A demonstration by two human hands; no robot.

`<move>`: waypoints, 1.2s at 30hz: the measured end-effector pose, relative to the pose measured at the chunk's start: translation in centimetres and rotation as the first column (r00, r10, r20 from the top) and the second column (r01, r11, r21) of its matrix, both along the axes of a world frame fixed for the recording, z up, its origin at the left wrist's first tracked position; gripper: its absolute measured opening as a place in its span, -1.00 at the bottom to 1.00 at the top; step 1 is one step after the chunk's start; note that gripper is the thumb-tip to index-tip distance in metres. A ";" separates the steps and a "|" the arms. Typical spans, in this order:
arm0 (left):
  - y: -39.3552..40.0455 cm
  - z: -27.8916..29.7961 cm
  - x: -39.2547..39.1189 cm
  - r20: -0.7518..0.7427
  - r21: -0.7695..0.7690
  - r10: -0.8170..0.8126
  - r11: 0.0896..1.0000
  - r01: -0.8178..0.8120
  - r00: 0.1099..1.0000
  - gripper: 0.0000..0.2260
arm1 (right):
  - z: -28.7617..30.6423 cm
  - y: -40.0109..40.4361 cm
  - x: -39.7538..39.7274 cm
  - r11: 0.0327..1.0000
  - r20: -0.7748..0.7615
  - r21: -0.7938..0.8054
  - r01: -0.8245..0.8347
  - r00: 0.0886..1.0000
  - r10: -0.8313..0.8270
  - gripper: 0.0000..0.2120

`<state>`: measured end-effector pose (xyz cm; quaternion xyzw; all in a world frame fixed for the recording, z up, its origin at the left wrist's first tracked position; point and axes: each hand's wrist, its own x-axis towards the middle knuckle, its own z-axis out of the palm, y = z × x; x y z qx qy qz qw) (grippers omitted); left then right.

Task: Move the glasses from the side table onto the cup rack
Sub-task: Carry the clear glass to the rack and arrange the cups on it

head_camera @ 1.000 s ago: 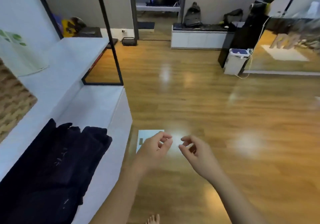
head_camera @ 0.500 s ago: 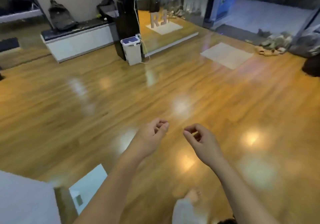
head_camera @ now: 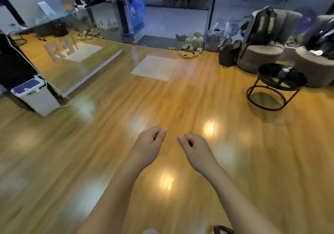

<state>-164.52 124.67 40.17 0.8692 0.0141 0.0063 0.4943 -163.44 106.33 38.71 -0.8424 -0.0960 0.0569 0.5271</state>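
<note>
A round black side table (head_camera: 267,71) on a ring frame stands at the far right of the wooden floor. A clear glass (head_camera: 284,71) rests on its top, blurred. No cup rack is in view. My left hand (head_camera: 148,147) and my right hand (head_camera: 195,148) hang side by side over the floor in the middle of the view, fingers loosely curled, holding nothing. Both are far from the side table.
Round grey stools (head_camera: 260,56) with a backpack (head_camera: 260,25) stand behind the side table. A white bin (head_camera: 34,96) sits at the left beside a black cabinet. A pale mat (head_camera: 155,67) and sandals (head_camera: 189,53) lie near the glass door.
The view has swung to the right: the white counter and dark cloth left the frame, and the side table and stools came in. My hands kept their curled pose.
</note>
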 end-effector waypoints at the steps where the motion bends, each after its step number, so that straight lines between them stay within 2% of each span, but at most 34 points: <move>1: -1.2 -0.1 2.4 -0.004 0.015 -0.044 0.999 0.044 0.999 -0.59 | 0.0 -0.9 1.7 0.999 -0.005 0.000 0.032 0.999 -0.032 -0.54; 5: -5.9 -0.3 12.0 -0.008 0.058 -0.192 0.980 0.192 0.981 -0.56 | -0.5 -5.0 9.2 0.984 -0.012 0.029 0.176 0.984 -0.175 -0.49; 10: -11.5 -0.4 24.8 -0.020 0.030 -0.349 0.936 0.350 0.937 -0.52 | -1.0 -9.7 20.0 0.945 -0.026 0.066 0.320 0.947 -0.319 -0.50; 17: -20.6 0.9 42.1 -0.017 0.037 -0.597 0.801 0.597 0.802 -0.54 | 0.3 -17.6 34.1 0.859 -0.027 0.098 0.503 0.864 -0.502 -0.48; 21: -26.2 1.0 50.0 -0.001 0.055 -0.654 0.755 0.653 0.756 -0.60 | -0.1 -22.5 40.0 0.774 -0.054 0.145 0.616 0.786 -0.616 -0.54; 24: -30.9 0.2 55.3 -0.041 -0.025 -0.700 0.714 0.700 0.713 -0.76 | -0.8 -26.7 43.7 0.721 -0.103 0.165 0.673 0.739 -0.666 -0.70; 25: -32.5 -0.2 56.9 -0.048 -0.029 -0.716 0.698 0.716 0.696 -0.68 | -1.1 -28.2 44.9 0.708 -0.125 0.158 0.688 0.725 -0.677 -0.71; 28: -37.7 -1.0 61.5 -0.033 -0.061 -0.751 0.660 0.749 0.659 -0.36 | -2.0 -33.7 48.8 0.739 -0.154 0.106 0.666 0.745 -0.649 -0.19; 30: -41.4 -1.1 64.8 -0.024 -0.084 -0.762 0.647 0.758 0.648 -0.33 | -2.1 -37.6 51.9 0.738 -0.148 0.097 0.668 0.743 -0.653 -0.05; 33: -46.8 -1.1 70.0 -0.046 -0.086 -0.748 0.663 0.744 0.662 -0.36 | -2.0 -43.6 57.3 0.722 -0.153 0.095 0.686 0.726 -0.670 -0.17; 36: -52.2 -0.6 75.2 -0.086 -0.120 -0.730 0.683 0.720 0.678 -0.41 | -1.5 -49.0 62.5 0.744 -0.122 0.064 0.665 0.745 -0.656 -0.34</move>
